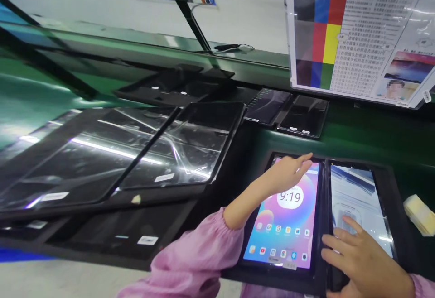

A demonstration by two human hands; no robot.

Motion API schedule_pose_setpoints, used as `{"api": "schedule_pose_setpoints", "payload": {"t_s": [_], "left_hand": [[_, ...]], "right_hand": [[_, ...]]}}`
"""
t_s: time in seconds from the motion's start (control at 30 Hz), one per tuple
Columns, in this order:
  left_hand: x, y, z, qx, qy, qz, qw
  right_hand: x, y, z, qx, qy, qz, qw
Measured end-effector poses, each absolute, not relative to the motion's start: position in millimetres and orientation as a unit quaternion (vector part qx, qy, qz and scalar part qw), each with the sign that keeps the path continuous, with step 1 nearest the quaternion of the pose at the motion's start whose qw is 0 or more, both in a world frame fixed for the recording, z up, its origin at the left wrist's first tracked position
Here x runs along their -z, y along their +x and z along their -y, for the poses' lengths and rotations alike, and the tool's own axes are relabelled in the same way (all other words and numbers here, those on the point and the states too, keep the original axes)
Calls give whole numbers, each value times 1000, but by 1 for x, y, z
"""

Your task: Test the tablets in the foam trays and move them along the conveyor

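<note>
Two lit tablets lie side by side in a black tray (319, 282) in front of me. The left tablet (282, 237) shows a home screen with a clock reading 9:19 and app icons. Over its upper part reaches my left hand (288, 171), its fingers stretched toward the top right corner and nothing in them. On the right tablet (356, 185) is a greyish picture that looks like a camera view. My right hand (367, 257) lies across its lower half, fingers spread and empty. Whether its fingertips press the glass I cannot tell.
Dark tablets in clear film (173, 153) lie on a black tray at left, with another black tray beneath. Two switched-off tablets (302, 114) sit behind the lit ones. A printed colour chart (360, 35) hangs at upper right. A yellowish pad (419, 214) rests at far right.
</note>
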State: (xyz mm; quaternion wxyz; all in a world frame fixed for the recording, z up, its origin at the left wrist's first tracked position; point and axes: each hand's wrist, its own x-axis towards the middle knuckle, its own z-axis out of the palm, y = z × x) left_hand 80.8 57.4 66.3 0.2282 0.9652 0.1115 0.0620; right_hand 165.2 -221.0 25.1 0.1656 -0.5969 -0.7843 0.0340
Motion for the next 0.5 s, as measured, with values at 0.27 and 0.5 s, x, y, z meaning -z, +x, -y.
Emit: {"api": "schedule_pose_setpoints", "payload": {"t_s": [0.27,0.5], "left_hand": [[-54,-26,-57,-115,880,-372,273],[-26,-77,-37,-57,851,-440,282]], "right_hand": [[-17,156,234,-68,-619,772,129],[-29,154,228,-43,-677,725,120]]}}
